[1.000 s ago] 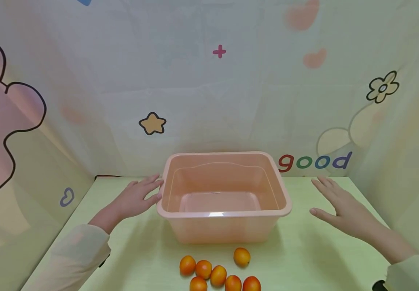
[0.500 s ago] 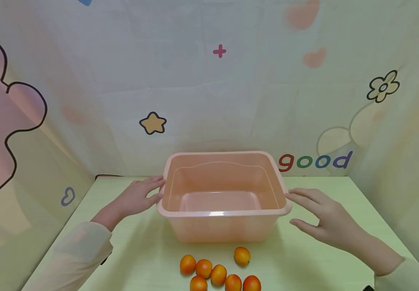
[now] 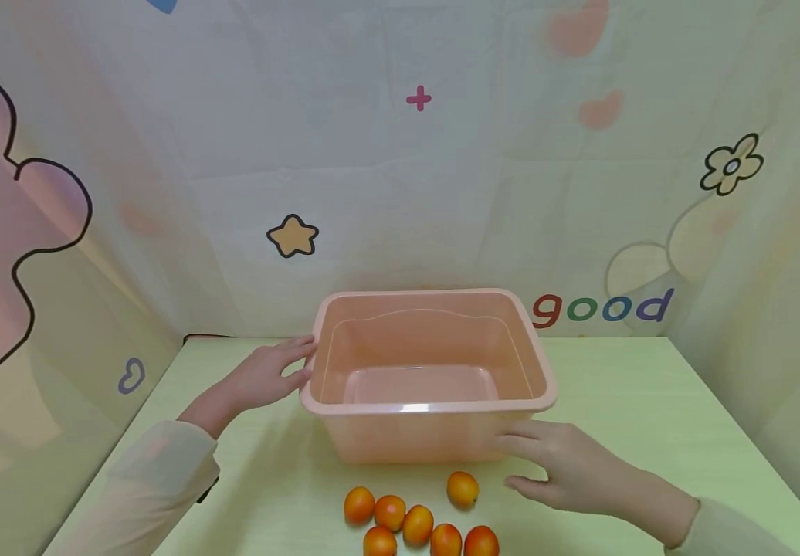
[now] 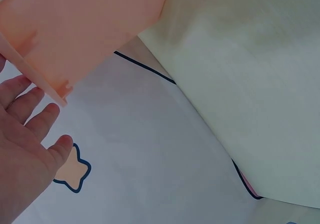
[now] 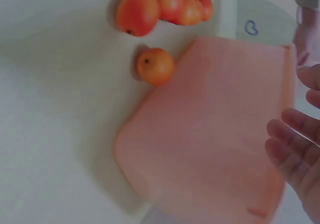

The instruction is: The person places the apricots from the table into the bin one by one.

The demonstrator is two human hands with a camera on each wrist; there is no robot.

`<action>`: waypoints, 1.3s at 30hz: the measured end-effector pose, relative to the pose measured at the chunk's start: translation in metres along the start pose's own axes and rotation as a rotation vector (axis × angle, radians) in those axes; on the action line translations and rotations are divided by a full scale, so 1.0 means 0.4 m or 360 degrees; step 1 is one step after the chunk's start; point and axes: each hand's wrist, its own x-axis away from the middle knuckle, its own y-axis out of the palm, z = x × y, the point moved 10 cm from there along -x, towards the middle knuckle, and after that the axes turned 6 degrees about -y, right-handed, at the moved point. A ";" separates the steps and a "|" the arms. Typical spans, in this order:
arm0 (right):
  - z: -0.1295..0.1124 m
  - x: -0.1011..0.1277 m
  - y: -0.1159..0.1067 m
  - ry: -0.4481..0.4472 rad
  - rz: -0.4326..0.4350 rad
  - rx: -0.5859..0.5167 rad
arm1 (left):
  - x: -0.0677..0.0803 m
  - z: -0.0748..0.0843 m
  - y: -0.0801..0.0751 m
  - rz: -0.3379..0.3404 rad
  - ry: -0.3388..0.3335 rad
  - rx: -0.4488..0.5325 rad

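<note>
A pink plastic basin (image 3: 428,436) stands on the pale green table, nothing lying inside it. My left hand (image 3: 264,377) touches the left rim with extended fingers; the left wrist view shows its fingertips (image 4: 49,113) along the rim's edge. My right hand (image 3: 570,467) hovers in front of the basin's right front corner, its fingers loosely straight and holding nothing. Several small orange-red fruits, perhaps tomatoes, lie in front of the basin. One yellow-orange fruit (image 3: 462,490) sits apart, nearest the right hand; a redder fruit (image 3: 481,542) lies closer to me.
Behind the table (image 3: 622,394) hangs a printed cloth (image 3: 442,193) with a star, hearts and the word "good". More cloth closes off the left and right sides. The basin's back is close to the rear cloth.
My right hand has come from the right, past the basin's right rim, down to its front corner. My left hand has shifted slightly onto the left rim. Basin and fruits stay put.
</note>
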 end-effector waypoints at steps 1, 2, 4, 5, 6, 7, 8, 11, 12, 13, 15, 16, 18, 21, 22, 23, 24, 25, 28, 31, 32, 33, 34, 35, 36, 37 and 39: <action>0.002 0.000 0.025 0.0017 -0.0067 -0.0029 | 0.001 0.001 -0.001 -0.0003 0.0002 -0.0007; 0.007 0.000 0.051 0.0043 -0.0139 -0.0063 | 0.001 0.001 -0.001 -0.0008 0.0007 -0.0015; 0.016 0.004 0.101 0.0077 -0.0267 -0.0129 | 0.001 0.004 -0.002 -0.0012 0.0018 -0.0033; 0.022 0.007 0.126 0.0102 -0.0327 -0.0167 | 0.001 0.005 -0.002 -0.0012 0.0021 -0.0041; 0.027 0.009 0.150 0.0120 -0.0377 -0.0197 | 0.000 0.006 -0.002 -0.0014 0.0024 -0.0047; 0.032 0.011 0.172 0.0138 -0.0422 -0.0227 | -0.001 0.006 -0.002 -0.0016 0.0024 -0.0054; 0.037 0.014 0.193 0.0158 -0.0463 -0.0259 | -0.002 0.005 -0.001 -0.0019 0.0022 -0.0059; 0.050 0.020 0.243 0.0208 -0.0549 -0.0311 | -0.004 0.002 0.002 -0.0024 0.0015 -0.0070; 0.052 0.021 0.255 0.0209 -0.0558 -0.0309 | -0.005 0.000 0.003 -0.0029 0.0011 -0.0068; 0.054 0.023 0.265 0.0209 -0.0565 -0.0301 | -0.005 -0.001 0.003 -0.0032 0.0009 -0.0065; 0.055 0.023 0.279 0.0193 -0.0546 -0.0261 | -0.005 -0.004 0.003 -0.0047 0.0003 -0.0049; 0.055 0.022 0.283 0.0181 -0.0526 -0.0237 | -0.005 -0.005 0.003 -0.0056 -0.0003 -0.0039; 0.056 0.020 0.291 0.0161 -0.0486 -0.0187 | -0.005 -0.007 0.002 -0.0075 -0.0017 -0.0015; 0.059 0.016 0.302 0.0164 -0.0452 -0.0145 | -0.005 -0.011 0.001 -0.0105 -0.0046 0.0018; 0.061 0.015 0.308 0.0175 -0.0455 -0.0142 | -0.005 -0.010 -0.001 -0.0110 -0.0051 0.0027; 0.064 0.015 0.315 0.0188 -0.0460 -0.0142 | -0.005 -0.010 -0.001 -0.0116 -0.0058 0.0036; 0.066 0.014 0.321 0.0201 -0.0459 -0.0148 | -0.005 -0.011 -0.002 -0.0121 -0.0068 0.0043; 0.068 0.015 0.328 0.0214 -0.0465 -0.0158 | -0.005 -0.010 -0.002 -0.0124 -0.0071 0.0049; 0.072 0.017 0.350 0.0238 -0.0470 -0.0176 | -0.005 -0.009 -0.004 -0.0125 -0.0080 0.0052; 0.076 0.022 0.372 0.0264 -0.0494 -0.0184 | -0.005 -0.011 -0.004 -0.0126 -0.0089 0.0052; 0.077 0.023 0.378 0.0276 -0.0504 -0.0194 | -0.005 -0.011 -0.004 -0.0126 -0.0090 0.0050; 0.078 0.024 0.384 0.0286 -0.0514 -0.0204 | -0.005 -0.012 -0.003 -0.0127 -0.0092 0.0051; 0.078 0.024 0.388 0.0294 -0.0523 -0.0217 | -0.005 -0.013 -0.003 -0.0127 -0.0087 0.0049; 0.076 0.024 0.389 0.0294 -0.0526 -0.0228 | -0.005 -0.013 -0.003 -0.0128 -0.0087 0.0051; 0.072 0.021 0.388 0.0284 -0.0521 -0.0238 | -0.005 -0.013 -0.003 -0.0126 -0.0074 0.0045; 0.066 0.017 0.383 0.0265 -0.0507 -0.0250 | -0.005 -0.012 -0.004 -0.0126 -0.0069 0.0045; 0.049 0.002 0.366 0.0190 -0.0465 -0.0253 | -0.005 -0.012 -0.006 -0.0125 -0.0057 0.0039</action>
